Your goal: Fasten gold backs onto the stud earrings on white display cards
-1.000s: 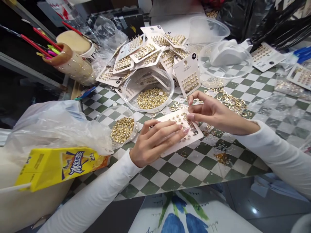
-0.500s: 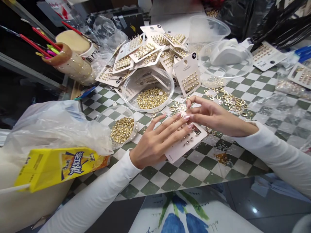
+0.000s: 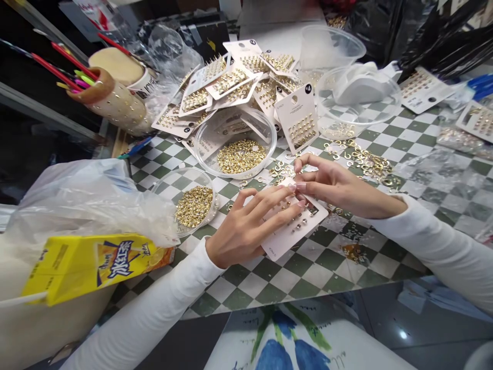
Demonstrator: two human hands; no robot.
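An earring card with rows of small studs lies tilted on the checkered table. Across its upper left part rests my left hand, fingers spread and pointing right. My right hand is at the card's upper edge, thumb and fingertips pinched beside the left fingertips; what they hold is too small to make out. Just beyond the hands is a scatter of small gold hooks. A round clear tub of gold pieces stands behind my left hand, and a shallow dish of gold pieces is left of it.
Filled earring cards are heaped at the back. More gold hooks lie to the right, near clear containers. A yellow drink carton and plastic bag are at the left, below a pen cup.
The fingers of my left hand have bent slightly, its index finger most of all. My right hand has barely shifted at the card's edge.
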